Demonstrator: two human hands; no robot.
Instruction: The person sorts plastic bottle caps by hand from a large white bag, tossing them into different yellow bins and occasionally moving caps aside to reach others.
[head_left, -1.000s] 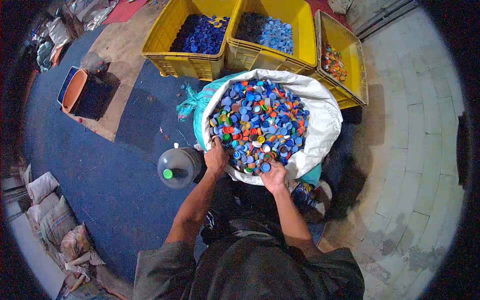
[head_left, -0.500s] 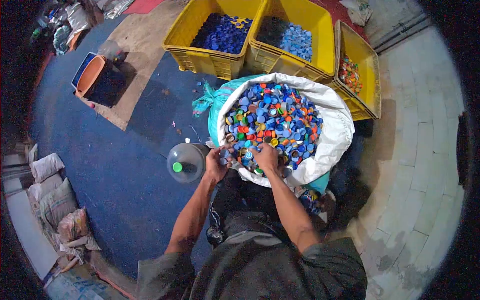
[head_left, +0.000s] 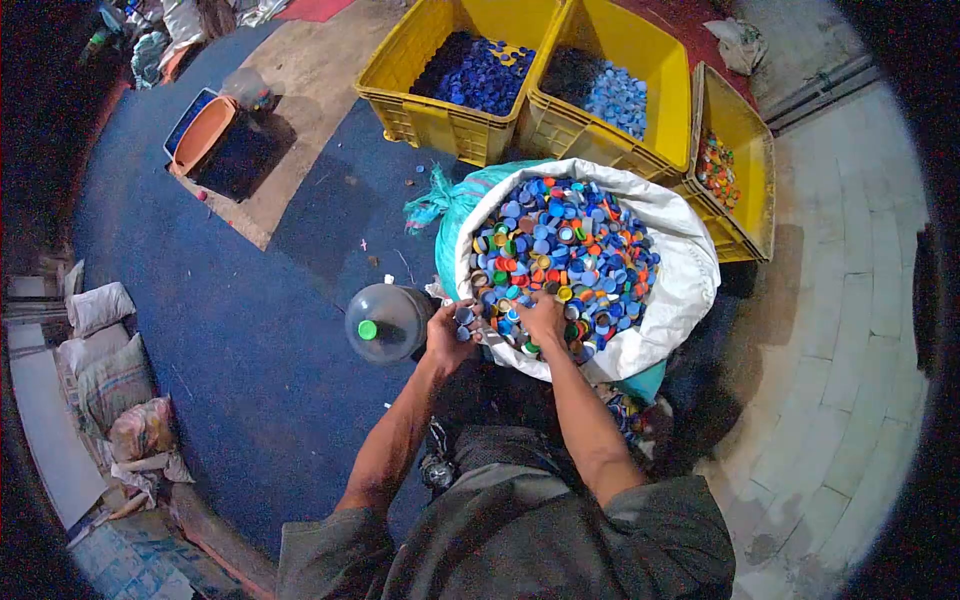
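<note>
A white sack [head_left: 690,235] with its rim rolled back is full of bottle caps [head_left: 575,240], many of them blue, others red, orange, green and yellow. My left hand [head_left: 450,335] is at the sack's near left rim, its fingers curled round light blue caps [head_left: 464,315]. Over the caps near the front rim is my right hand [head_left: 543,322], fingers down among them; whether it grips one is hidden. A large clear bottle [head_left: 390,335] with a green cap stands just left of my left hand.
Three yellow crates [head_left: 450,125] with sorted caps stand behind the sack. An orange tub [head_left: 203,135] is at the back left. Filled bags [head_left: 115,380] lie along the left side. A pale tiled floor [head_left: 850,300] is on the right.
The view has shifted, so the sack, crates and bottle appear slightly lower and further right. My left hand's palm is turned up more, showing the light blue caps more clearly.
</note>
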